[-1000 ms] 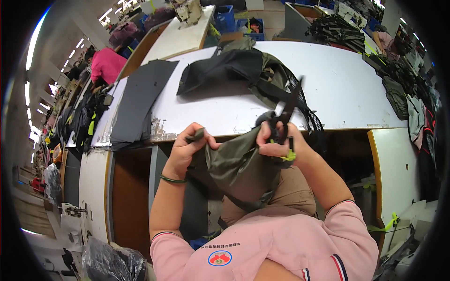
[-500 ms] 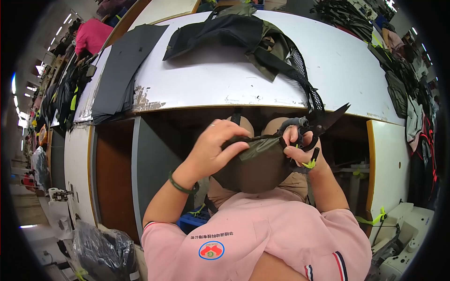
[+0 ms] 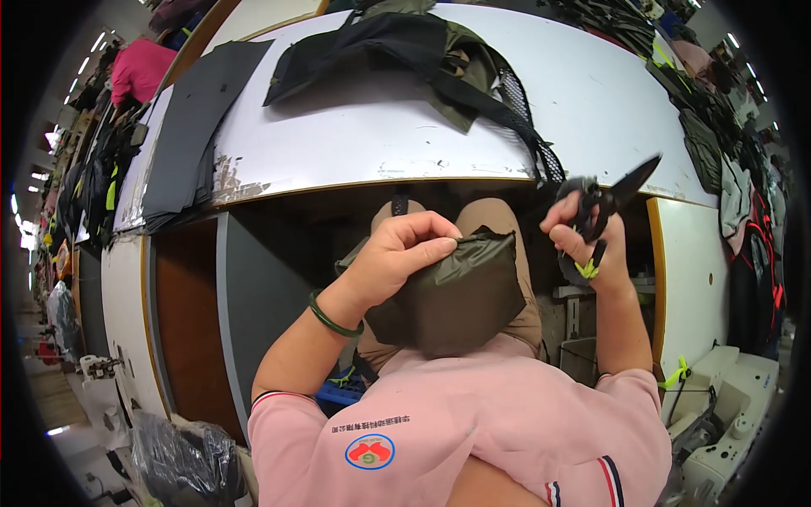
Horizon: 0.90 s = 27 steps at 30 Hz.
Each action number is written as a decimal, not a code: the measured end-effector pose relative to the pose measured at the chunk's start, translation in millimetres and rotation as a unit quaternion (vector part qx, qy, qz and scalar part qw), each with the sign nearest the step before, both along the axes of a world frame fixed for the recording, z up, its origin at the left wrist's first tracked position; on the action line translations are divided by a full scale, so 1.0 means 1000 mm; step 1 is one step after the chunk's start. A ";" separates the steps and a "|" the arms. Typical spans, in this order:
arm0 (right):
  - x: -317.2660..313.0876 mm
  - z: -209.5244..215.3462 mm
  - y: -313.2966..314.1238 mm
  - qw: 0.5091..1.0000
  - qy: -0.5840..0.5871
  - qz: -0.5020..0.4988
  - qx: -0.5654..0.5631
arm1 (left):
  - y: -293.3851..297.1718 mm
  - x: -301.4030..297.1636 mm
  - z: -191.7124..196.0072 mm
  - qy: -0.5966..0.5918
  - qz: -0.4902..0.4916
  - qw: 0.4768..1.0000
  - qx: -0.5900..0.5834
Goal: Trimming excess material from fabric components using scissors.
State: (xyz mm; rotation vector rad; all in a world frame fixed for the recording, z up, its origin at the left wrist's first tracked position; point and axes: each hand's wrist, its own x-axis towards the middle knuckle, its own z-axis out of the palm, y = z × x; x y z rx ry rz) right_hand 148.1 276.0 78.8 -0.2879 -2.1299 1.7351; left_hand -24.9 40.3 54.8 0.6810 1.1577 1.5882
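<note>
Head view looks down on an olive-green fabric piece point(image 3: 456, 296) lying over the person's lap, below the near edge of the white table point(image 3: 355, 135). Its upper left corner is pinched by the left hand point(image 3: 405, 253), thumb and fingers closed on the cloth; a green bangle point(image 3: 329, 319) sits on that wrist. Well to the right of the piece, the right hand point(image 3: 583, 241) is clenched around the handles of black scissors point(image 3: 612, 198), whose blades point up and right, just under the table's near edge, clear of the fabric. Half a second ago both hands were close together on the fabric's top edge with the scissors right beside it; now the right hand has pulled away to the right and the left hand alone holds the piece. On the table top, toward its far edge, a black and olive bag point(image 3: 405, 55) with straps and mesh lies flat. At the table's left corner a stack of dark grey sheets point(image 3: 198, 118) hangs toward the edge.
</note>
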 end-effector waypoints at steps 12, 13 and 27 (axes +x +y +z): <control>-0.006 0.002 -0.017 0.985 -0.137 0.076 0.069 | 0.024 0.030 -0.022 -0.137 -0.020 0.990 -0.014; -0.003 0.003 -0.015 0.978 -0.157 0.050 0.126 | 0.024 0.031 -0.023 -0.149 -0.016 0.989 -0.017; 0.031 0.044 0.023 0.738 -0.068 -0.036 0.671 | 0.020 0.042 -0.018 -0.204 0.051 0.978 -0.002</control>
